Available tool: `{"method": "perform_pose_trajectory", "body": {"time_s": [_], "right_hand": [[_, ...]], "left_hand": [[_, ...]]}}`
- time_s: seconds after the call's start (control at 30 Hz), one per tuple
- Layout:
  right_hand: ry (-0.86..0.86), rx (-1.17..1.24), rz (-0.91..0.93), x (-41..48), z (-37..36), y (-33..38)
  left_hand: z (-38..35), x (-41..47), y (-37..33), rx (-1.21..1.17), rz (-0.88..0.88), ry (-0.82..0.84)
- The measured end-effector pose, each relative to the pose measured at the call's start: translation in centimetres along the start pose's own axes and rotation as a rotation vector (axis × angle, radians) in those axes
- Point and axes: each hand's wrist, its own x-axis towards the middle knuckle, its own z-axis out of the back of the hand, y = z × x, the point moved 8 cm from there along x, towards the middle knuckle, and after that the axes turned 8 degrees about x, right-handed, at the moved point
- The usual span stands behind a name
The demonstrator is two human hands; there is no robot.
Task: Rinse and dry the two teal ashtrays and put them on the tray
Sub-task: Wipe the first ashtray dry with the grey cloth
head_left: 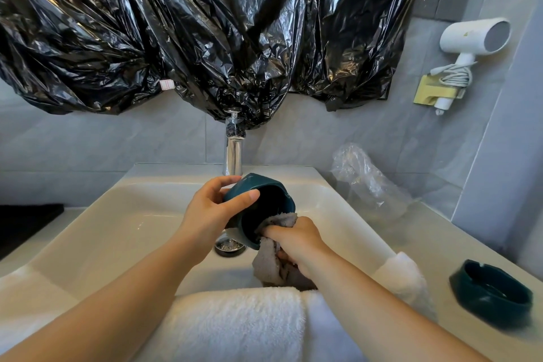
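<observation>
Black plastic sheeting (205, 23) across 12 o'clock, white sink (117, 229) below it, white towel (235, 320) over the front rim at 6 o'clock. At 4 o'clock second teal ashtray (490, 291) upright on tabletop (426, 229), well apart from the hands. Centre, over the sink: first teal ashtray (264, 185) tipped on its side, left hand (211, 209) curled round its rim; right hand (296, 238) grips grey cloth (267, 261), fingers pushing it into the bowl.
</observation>
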Motion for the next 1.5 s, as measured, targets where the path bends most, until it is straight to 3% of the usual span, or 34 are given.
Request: {"method": "perform_pose_trajectory", "body": {"time_s": [0.27, 0.47, 0.6, 0.67, 0.77, 0.87, 0.97, 1.1, 1.2, 1.27, 1.33, 1.5], "right_hand": [[-0.090, 0.090, -0.078, 0.5, 1.0, -0.8], [-0.160, 0.114, 0.052, -0.5, 1.6, 1.1], [-0.258, -0.060, 0.364, -2.0, 2.6, 4.2], [-0.217, -0.149, 0.533, -3.1, 1.8, 5.7], [-0.075, -0.410, 0.600, -3.5, -0.5, 6.0], [0.052, -0.539, 0.574, -3.2, -1.9, 5.2], [0.050, -0.476, 0.569, -3.4, -1.5, 5.4], [-0.179, -0.342, 0.581, -3.6, 0.9, 6.1], [-0.259, -0.193, 0.299, -2.5, 2.6, 4.1], [-0.168, -0.135, 0.048, -1.9, 2.1, 2.1], [-0.018, -0.146, -0.087, -1.7, 0.6, 0.8], [0.118, -0.180, 0.023, -1.8, -0.6, 1.3]], "left_hand": [[-1.0, -0.3, 0.8, 0.178, 0.060, 0.107], [0.3, 0.0, 0.8, 0.106, 0.068, -0.004], [1.1, 0.3, 0.9, 0.073, 0.080, -0.073], [1.1, 0.2, 0.8, 0.085, 0.069, -0.072], [0.7, 0.0, 0.7, 0.137, 0.047, -0.056], [0.8, 0.0, 0.9, 0.158, 0.052, -0.078], [1.2, 0.2, 1.1, 0.125, 0.075, -0.112], [1.3, 0.3, 1.3, 0.093, 0.088, -0.116], [1.3, 0.4, 1.3, 0.099, 0.084, -0.119], [1.2, 0.4, 1.2, 0.093, 0.077, -0.116], [1.0, 0.3, 1.0, 0.088, 0.067, -0.103], [0.2, 0.1, 1.0, 0.122, 0.048, -0.037]]}}
